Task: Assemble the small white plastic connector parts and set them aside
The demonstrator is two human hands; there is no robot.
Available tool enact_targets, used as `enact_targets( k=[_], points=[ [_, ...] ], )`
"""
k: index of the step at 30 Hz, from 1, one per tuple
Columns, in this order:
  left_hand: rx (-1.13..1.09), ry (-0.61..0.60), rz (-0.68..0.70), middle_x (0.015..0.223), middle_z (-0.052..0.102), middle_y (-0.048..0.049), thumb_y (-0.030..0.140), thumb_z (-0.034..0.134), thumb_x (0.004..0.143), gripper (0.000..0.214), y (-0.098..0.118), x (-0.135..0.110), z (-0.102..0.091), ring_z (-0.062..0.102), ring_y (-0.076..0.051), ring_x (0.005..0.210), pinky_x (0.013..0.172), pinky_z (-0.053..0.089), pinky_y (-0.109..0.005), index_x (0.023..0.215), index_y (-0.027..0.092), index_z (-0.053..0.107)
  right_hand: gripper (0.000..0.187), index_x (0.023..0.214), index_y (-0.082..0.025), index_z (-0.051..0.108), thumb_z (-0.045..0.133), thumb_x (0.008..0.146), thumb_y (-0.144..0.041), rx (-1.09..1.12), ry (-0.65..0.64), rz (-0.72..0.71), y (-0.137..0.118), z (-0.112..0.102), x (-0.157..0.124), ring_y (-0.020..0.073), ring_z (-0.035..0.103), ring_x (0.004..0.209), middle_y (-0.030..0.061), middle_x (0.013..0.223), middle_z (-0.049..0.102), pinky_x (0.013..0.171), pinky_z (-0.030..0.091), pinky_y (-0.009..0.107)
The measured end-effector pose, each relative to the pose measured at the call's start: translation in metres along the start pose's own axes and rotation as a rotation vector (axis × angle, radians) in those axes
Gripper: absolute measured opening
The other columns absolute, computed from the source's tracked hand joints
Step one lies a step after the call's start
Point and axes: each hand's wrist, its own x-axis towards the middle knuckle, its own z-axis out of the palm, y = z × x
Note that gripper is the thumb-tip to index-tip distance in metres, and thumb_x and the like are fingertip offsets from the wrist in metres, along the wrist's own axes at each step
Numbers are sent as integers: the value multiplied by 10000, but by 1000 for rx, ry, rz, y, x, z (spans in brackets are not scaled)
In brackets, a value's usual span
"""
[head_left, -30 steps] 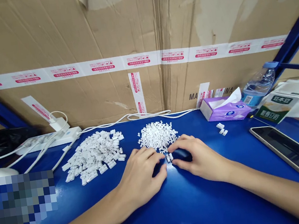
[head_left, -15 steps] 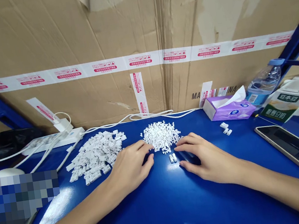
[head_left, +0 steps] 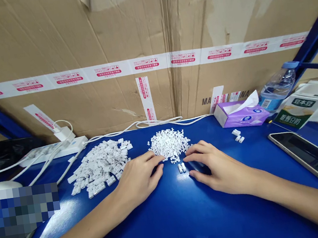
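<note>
L hand [head_left: 140, 176]: fingers bent, thumb & index tips apart, nothing seen btwn them; tips at near-L edge of small-bits heap [head_left: 168, 143], can't tell if touching. R hand [head_left: 222, 171]: thumb & index spread w/ gap, no pc seen in grip; index tip nr the heap's near-R edge, thumb lower, closer to viewer.

Pair of white pcs [head_left: 182, 167] lies side by side just on near side of heap, right by R thumb & index tips; too small to tell if the 2 touch each other.

L of heap, bigger pile of white housings [head_left: 100, 166], partly behind L hand. R of heap, well apart: few loose white pcs [head_left: 238, 135], then phone [head_left: 315, 160] further R, screen dark. Far-R of heap: purple tissue pack [head_left: 241, 115] w/ tissue poking out, clear bottle [head_left: 277, 88] w/ blue cap, green/white carton [head_left: 298, 111]. Far-L of heap: white power strip [head_left: 74, 146] w/ cables. Behind heap: white cord [head_left: 125, 131], then cardboard [head_left: 76, 36] w/ red/white tape. All on blue tabletop [head_left: 184, 217] exc. cardboard.
</note>
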Motion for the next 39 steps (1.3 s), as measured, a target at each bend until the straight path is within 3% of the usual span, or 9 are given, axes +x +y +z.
enact_targets(
  k=[8,15,20,24,30,39],
  points=[
    [-71,25,5,936,692,-34,221,547,956,190,0,0,0,661,-174,758,644,490,-290,942,215,737,279,1204,-219,681,625,937,-276,10,11,-7,0,0,-1,273,548,1095,98,1228,638,961,473,477],
    [-94,17,34,893,666,-30,181,509,958,147,1,1,3,634,-188,783,674,482,-319,896,191,641,264,1188,-221,683,620,935,-263,6,10,-8,-1,0,0,276,549,1086,99,1217,641,961,460,482],
    [-216,47,14,767,635,-1,170,501,950,129,3,-1,1,593,-153,665,615,458,-289,947,188,628,250,1172,-229,685,637,927,-248,21,15,-5,-1,1,0,271,554,1092,88,1216,649,987,430,492],
    [-350,52,38,753,635,14,155,543,938,123,9,-1,1,581,-126,648,616,457,-263,877,189,644,223,1146,-228,690,642,929,-246,34,27,10,-3,4,2,264,559,1069,77,1170,666,990,409,493],
    [-475,61,40,894,728,-15,169,639,925,147,15,1,3,652,-154,780,742,514,-306,1040,209,721,228,1141,-231,702,662,918,-253,44,40,12,-5,7,5,260,566,1034,78,1125,674,951,415,468],
    [-571,34,70,806,746,-8,149,770,844,56,19,2,0,680,-159,750,721,525,-298,838,205,768,163,1077,-230,710,673,918,-226,83,39,15,-6,6,5,236,566,1019,56,1091,682,923,405,432]
  ],
)
